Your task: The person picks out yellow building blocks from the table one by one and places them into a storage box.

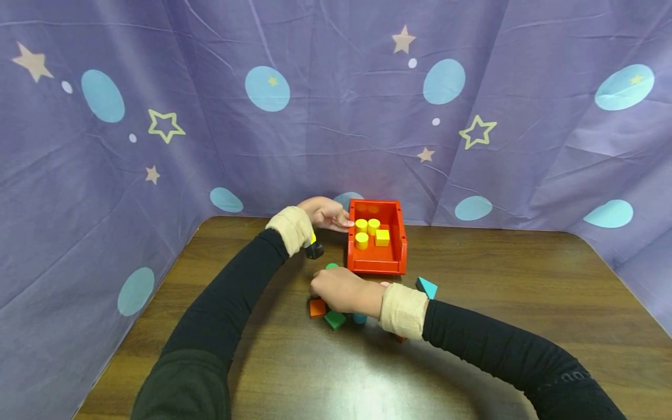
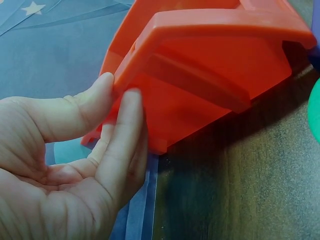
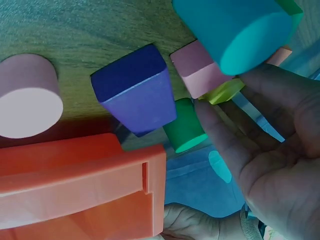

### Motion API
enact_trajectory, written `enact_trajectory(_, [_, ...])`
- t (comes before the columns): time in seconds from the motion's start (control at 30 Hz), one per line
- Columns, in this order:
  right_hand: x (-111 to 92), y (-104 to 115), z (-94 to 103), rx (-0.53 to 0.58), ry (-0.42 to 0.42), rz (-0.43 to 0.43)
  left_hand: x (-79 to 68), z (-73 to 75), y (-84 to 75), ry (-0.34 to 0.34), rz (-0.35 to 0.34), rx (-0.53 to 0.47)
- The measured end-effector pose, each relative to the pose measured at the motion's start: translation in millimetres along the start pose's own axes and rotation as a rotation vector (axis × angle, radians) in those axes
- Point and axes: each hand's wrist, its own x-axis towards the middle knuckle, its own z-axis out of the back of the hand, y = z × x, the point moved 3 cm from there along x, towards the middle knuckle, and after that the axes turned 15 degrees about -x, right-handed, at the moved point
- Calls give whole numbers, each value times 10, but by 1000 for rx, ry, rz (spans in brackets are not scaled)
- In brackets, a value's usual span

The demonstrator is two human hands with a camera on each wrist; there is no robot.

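My left hand [image 1: 326, 213] is at the left side of a red plastic bin [image 1: 377, 266], and the left wrist view shows thumb and fingers pinching the bin's rim. Three yellow cylinders [image 1: 361, 241] and a yellow cube [image 1: 382, 238] sit inside the bin. In front of it, my right hand [image 1: 343, 290] is low over loose blocks. The right wrist view shows its thumb and fingertips around a small yellow block [image 3: 223, 91], right beside a pink block [image 3: 201, 70] and a teal cylinder [image 3: 240, 35]. In the head view this yellow block is hidden beneath the hand.
Around the right hand lie an orange block [image 1: 317, 308], a green block [image 1: 334, 319] and a light-blue triangular block [image 1: 427, 287]. Close to the bin's front are a purple block [image 3: 135, 95], a green cylinder [image 3: 185, 126] and a pink cylinder [image 3: 30, 95]. A purple curtain [image 1: 341, 146] borders the table.
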Motion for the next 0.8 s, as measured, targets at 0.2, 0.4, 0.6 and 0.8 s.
enact_trajectory(0.2, [4,-8,-1,45,-9,-1,0,0,13,2,-3,-8])
enact_trajectory(0.4, [16,-24,-8,65,0,14,-4,4,20,3,-10,3])
enact_trajectory(0.6, [17,-36,17,81,7,21,-6,1,23,0,-5,-2])
enact_trajectory(0.8, [16,-62,60,90,17,31,15,6,24,0,-11,0])
